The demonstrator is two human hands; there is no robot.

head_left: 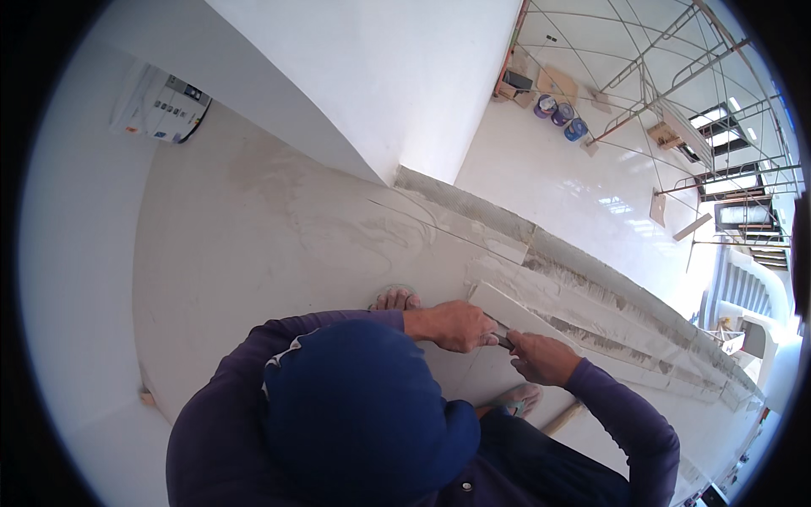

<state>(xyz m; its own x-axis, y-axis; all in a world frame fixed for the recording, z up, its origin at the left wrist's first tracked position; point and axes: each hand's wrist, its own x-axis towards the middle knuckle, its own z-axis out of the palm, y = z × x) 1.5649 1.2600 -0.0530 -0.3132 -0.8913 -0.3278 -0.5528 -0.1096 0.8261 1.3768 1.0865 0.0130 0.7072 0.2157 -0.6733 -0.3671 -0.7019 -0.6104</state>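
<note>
Both my hands meet in front of me, sleeves purple. My left hand (454, 326) is closed round one end of a narrow grey tool (503, 336). The other end is in the closed fingers of my right hand (545, 359). Its working part is mostly hidden by my hands, so I cannot tell its exact kind. Just beyond the hands lies a pale flat board or slab (505, 302), beside strips of rough grey mortar (591, 334). Whether the tool touches the slab is unclear. My feet, dusty and in sandals, stand close on the pale floor.
A raw concrete edge (549, 241) runs diagonally beyond the slab. Past it, a lower floor holds blue buckets (562, 114) and tall scaffolding (650, 101). A white pillar (372, 76) rises ahead. Near my right foot lies a wooden stick (563, 418).
</note>
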